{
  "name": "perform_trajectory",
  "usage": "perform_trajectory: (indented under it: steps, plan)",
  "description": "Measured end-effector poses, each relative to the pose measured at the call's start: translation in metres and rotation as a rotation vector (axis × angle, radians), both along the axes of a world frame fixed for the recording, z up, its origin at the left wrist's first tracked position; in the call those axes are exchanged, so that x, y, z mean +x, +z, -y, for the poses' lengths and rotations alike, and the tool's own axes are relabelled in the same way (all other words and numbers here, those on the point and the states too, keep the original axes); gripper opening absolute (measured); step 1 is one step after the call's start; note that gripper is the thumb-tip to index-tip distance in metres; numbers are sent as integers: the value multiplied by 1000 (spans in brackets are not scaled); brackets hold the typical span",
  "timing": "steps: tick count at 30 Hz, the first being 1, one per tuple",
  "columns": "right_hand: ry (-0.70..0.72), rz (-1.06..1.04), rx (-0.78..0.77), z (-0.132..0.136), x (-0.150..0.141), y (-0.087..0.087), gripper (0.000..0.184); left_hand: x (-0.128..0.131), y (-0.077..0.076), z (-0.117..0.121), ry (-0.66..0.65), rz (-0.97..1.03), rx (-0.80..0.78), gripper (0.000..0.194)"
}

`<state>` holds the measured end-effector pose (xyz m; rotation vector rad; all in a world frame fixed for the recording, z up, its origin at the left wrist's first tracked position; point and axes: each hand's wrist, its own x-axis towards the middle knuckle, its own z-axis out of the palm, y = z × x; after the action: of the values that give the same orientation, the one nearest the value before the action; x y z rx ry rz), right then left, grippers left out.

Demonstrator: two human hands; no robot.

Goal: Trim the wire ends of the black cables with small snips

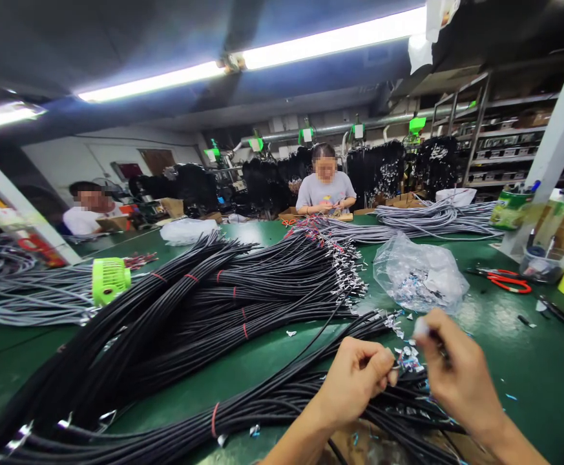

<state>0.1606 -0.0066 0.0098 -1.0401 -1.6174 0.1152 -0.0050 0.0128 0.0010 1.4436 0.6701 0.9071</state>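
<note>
My left hand is closed in a pinch above a bundle of black cables. A small pale wire end shows at its fingertips, seemingly the stripped end of a cable; most of it is hidden by the fingers. To the right, my right hand is smeared by motion, its fingers curled around something dark that I cannot make out. A whitish patch covers one of its fingertips. Between the two hands lies a little heap of white and blue scraps on the green table.
Large tied bundles of black cables lie at left. Behind my hands sits a clear plastic bag with scraps. Orange-handled pliers, a green fan and grey cable coils surround the area. A co-worker sits opposite, another person further left.
</note>
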Motion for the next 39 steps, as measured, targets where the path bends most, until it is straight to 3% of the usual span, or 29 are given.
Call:
perform_trajectory:
  steps: [2,7,12,18,22,26,28,34,38,39]
  plan:
    - [-149,7,87,0,8,5,13,-1,0,-1,-5,37,-85,56]
    - [185,241,157,1,5,4,15,-2,1,-3,-22,82,-154,56]
    - [196,369,210,2,-1,-5,19,-5,3,-3,-5,20,-146,55]
    - [339,361,-48,5,-1,-4,17,-9,8,-6,33,-99,-15,49]
    - [243,255,-189,-2,-1,-4,16,-4,6,-6,140,-129,39,43]
    - [388,-15,-397,-4,-9,-7,14,-3,5,-7,95,-54,-24,46]
    - [447,-4,-405,-3,-12,-9,12,-4,5,-8,56,-21,-87,49]
    - [155,312,-61,-8,3,-11,30,-2,3,-6,-11,36,-165,53]
    - [-211,54,8,-13,18,-4,9,-5,4,-6,-36,112,-187,56]
    - [-212,16,2,-13,19,-3,9,-5,4,-6,-29,121,-189,56]
